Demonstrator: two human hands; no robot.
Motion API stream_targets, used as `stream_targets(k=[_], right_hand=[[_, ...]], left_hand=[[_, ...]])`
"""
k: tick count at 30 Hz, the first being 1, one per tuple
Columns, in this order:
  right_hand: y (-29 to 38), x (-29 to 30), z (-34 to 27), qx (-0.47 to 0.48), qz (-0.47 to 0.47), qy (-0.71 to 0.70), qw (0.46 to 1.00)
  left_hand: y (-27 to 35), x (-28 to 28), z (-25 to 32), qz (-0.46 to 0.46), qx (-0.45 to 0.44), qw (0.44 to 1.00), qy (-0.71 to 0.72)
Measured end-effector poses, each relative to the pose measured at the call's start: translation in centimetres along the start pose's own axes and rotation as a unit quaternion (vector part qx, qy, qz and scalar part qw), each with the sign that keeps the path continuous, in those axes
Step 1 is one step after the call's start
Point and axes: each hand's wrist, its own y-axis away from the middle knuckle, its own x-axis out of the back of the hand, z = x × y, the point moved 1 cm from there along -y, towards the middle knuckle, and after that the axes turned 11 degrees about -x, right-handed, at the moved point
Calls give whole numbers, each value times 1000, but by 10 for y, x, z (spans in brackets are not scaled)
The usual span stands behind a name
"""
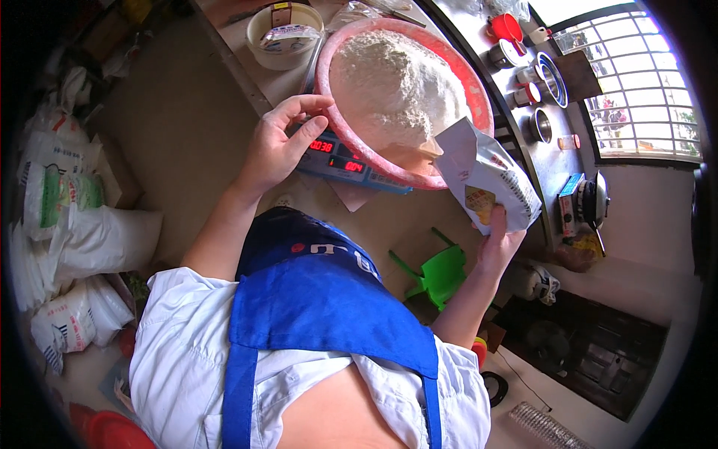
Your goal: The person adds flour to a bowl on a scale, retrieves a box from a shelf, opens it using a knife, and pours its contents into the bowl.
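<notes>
A round pink plastic basin [481,106] heaped with white flour [392,78] rests on a blue digital scale [348,164] with lit red digits. My right hand [500,229] grips a white printed packet [488,174] by its lower end. The packet tilts over the near right rim, its open mouth towards the basin. Beside that mouth lies a patch of tan powder [418,161]. On the left of the basin, my left hand [280,140] is bent with thumb and fingers apart, holding nothing. Its fingertips are at the rim; whether they touch it I cannot tell.
Behind the basin stands a cream plastic tub [285,50] with a packet inside. A green plastic chair [440,275] is on the floor below the packet. White sacks [101,241] line the left side. Metal bowls [541,124] and a portable stove [572,202] occupy the counter at right.
</notes>
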Motion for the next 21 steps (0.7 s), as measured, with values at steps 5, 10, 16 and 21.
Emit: stream_targets(k=[5, 10, 16, 21], right_hand=[[1, -23, -9, 17, -8, -34, 999], [4, -12, -5, -10, -3, -44, 999], [-1, -11, 1, 31, 23, -8, 999], [4, -7, -2, -10, 0, -45, 999]], left_hand=[[1, 2, -2, -28, 21, 999, -13], [3, -1, 2, -20, 17, 1000, -12], [4, -2, 0, -25, 10, 1000, -8], [5, -4, 1, -41, 12, 999, -30]])
